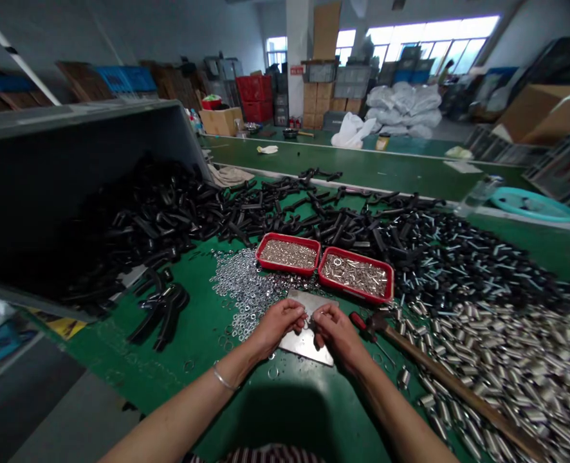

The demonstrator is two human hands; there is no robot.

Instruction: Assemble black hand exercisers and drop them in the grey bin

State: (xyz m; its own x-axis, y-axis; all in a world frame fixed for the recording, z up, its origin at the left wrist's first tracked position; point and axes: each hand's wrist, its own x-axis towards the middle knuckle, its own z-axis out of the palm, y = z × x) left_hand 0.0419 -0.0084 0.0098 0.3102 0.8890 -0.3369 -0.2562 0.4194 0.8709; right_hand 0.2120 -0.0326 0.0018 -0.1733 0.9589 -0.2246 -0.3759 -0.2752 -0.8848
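My left hand (285,321) and right hand (332,326) nearly meet over the metal plate (309,348), fingertips drawn in; whether they grip something small, I cannot tell. The plate lies toward the desk's (121,379) near edge, probably as a firm base. Just beyond, seemingly for short reach, the left red tray (285,267) holds tiny metal bits (287,253), the right red tray (355,294) short pins (359,276). At the desk's left edge, a tipped grey bin (87,118) holds black parts (154,215).

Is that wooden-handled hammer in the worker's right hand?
No, the hammer lies apart from the right hand, farther to the right.
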